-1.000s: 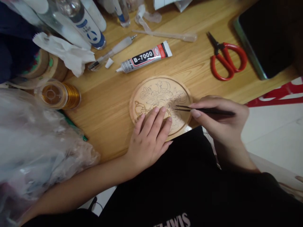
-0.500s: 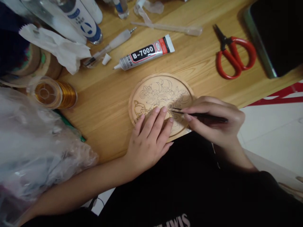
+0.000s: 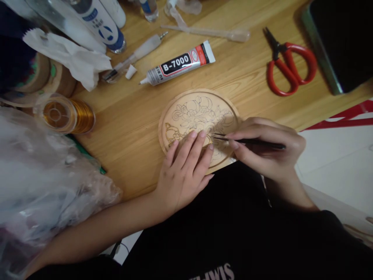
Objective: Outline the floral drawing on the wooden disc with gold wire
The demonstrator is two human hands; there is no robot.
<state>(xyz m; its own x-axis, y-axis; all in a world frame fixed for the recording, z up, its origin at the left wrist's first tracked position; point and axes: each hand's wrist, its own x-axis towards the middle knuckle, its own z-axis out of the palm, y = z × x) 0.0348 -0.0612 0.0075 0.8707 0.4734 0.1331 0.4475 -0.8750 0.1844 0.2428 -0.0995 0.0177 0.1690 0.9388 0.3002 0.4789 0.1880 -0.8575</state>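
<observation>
A round wooden plaque [image 3: 201,93] with a raised rim lies at the table's near edge, floral line drawings on its face. Gold wire [image 3: 171,134] follows some of the lines on its left side. My left hand [image 3: 185,171] rests on the lower left of the plaque, fingers stretched out and fingertips on the surface. Pinched in my right hand [image 3: 265,151] is a pair of dark tweezers [image 3: 256,143]. Their tips point left, close to my left fingertips and the curved gold wire there. Whether the tips grip anything is too small to tell.
Beyond the plaque lie a B-7000 glue tube [image 3: 179,64], a small white cap [image 3: 131,72], a plastic pipette [image 3: 215,33] and a pen-like tool [image 3: 136,54]. Red-handled pliers [image 3: 291,66] and a phone [image 3: 340,42] are at right. A gold wire spool [image 3: 70,114] and plastic bag [image 3: 52,186] sit left.
My right hand and the tweezers have shifted slightly to the right, the tips drawing back a little from my left fingertips. My left hand stays in place on the plaque.
</observation>
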